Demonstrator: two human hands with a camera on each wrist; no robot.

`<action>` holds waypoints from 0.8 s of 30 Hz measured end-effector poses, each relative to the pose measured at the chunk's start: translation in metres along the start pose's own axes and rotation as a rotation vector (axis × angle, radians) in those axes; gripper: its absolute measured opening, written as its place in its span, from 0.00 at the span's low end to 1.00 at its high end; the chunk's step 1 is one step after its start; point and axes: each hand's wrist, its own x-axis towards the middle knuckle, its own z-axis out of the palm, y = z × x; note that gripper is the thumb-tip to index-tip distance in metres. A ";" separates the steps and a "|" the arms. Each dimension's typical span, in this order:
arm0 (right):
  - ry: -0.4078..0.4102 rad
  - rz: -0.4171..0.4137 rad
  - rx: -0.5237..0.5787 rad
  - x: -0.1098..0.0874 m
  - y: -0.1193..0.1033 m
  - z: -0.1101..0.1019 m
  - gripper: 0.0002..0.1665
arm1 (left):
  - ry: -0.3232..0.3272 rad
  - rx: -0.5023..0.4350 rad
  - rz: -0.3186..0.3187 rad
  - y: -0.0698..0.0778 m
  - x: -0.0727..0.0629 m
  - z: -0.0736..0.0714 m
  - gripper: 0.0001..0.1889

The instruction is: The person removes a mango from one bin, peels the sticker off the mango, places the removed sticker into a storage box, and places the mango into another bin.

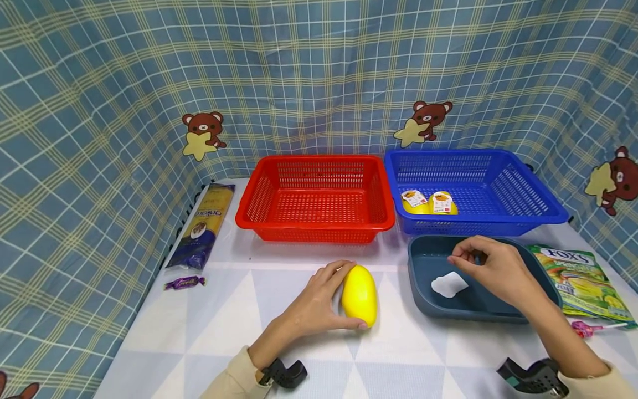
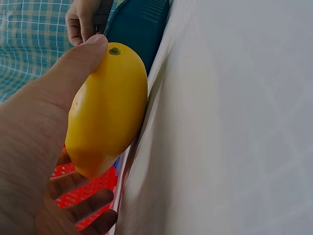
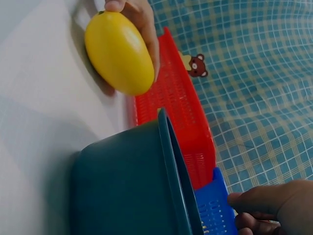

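A yellow mango (image 1: pixel 359 296) stands on the table in front of me, held by my left hand (image 1: pixel 319 307). The thumb presses one end and the fingers lie along the far end and side; in the left wrist view a green stem spot shows on the mango (image 2: pixel 110 107). Over the dark teal bin (image 1: pixel 423 307) hovers my right hand (image 1: pixel 490 269), fingers loosely curled, with nothing visible between them. Below it, inside the bin, lies a small white piece (image 1: pixel 449 284), perhaps paper. In the right wrist view the right hand (image 3: pixel 274 205) is partly cut off.
Behind are a red basket (image 1: pixel 314 235) and a blue basket (image 1: pixel 478 227) holding two labelled yellow fruits (image 1: pixel 442 204). At left lie a long Ankara packet (image 1: pixel 204 227) and a purple wrapped candy (image 1: pixel 184 282). A green Fox's bag (image 1: pixel 580 280) and a pink lollipop (image 1: pixel 585 328) lie right.
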 end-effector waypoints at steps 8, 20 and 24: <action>-0.013 -0.119 -0.008 -0.001 0.000 0.001 0.07 | 0.000 0.006 -0.003 0.001 0.001 -0.001 0.59; -0.040 -0.185 0.044 0.002 -0.015 0.010 0.12 | -0.008 -0.010 -0.012 0.000 -0.002 -0.001 0.59; -0.044 -0.206 0.057 0.002 -0.022 0.014 0.14 | -0.008 -0.013 -0.016 0.001 -0.001 -0.002 0.58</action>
